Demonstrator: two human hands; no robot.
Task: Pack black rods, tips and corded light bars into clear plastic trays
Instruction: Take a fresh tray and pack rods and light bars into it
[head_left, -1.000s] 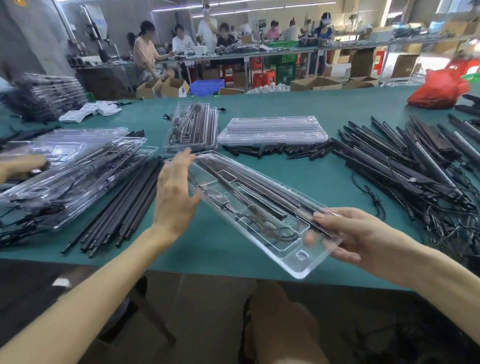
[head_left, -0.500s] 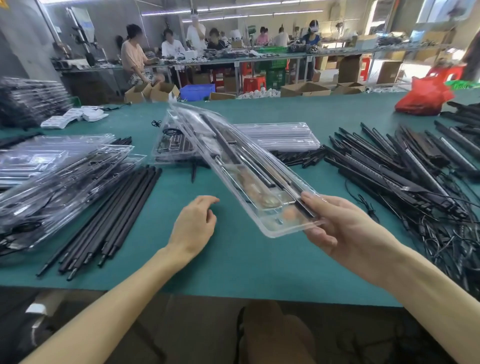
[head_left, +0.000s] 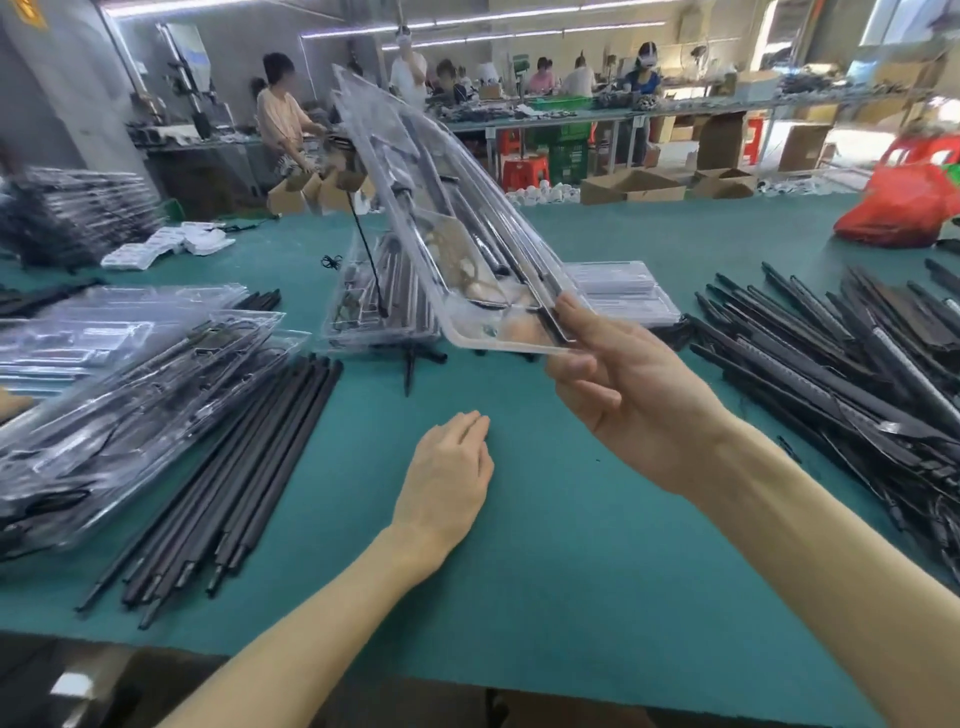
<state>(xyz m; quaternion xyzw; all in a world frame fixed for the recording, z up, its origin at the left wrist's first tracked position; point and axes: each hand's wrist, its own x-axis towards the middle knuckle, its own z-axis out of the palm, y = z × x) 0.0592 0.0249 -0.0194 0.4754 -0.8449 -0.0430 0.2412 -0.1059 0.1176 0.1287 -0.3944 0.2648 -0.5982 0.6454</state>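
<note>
The right hand (head_left: 639, 395) holds a packed tray (head_left: 441, 197) tilted steeply above the tabletop (head_left: 545, 571), fingers (head_left: 574, 370) pinching its near end, while the left hand (head_left: 447, 478) rests on the tabletop, fingers relaxed, holding nothing.

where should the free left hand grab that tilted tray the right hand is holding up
Probably the left long rim, about midway, coming from the left. The clear tray stands steeply tilted, pinched only at its near end by the right hand, so that edge faces the idle left hand.
</note>
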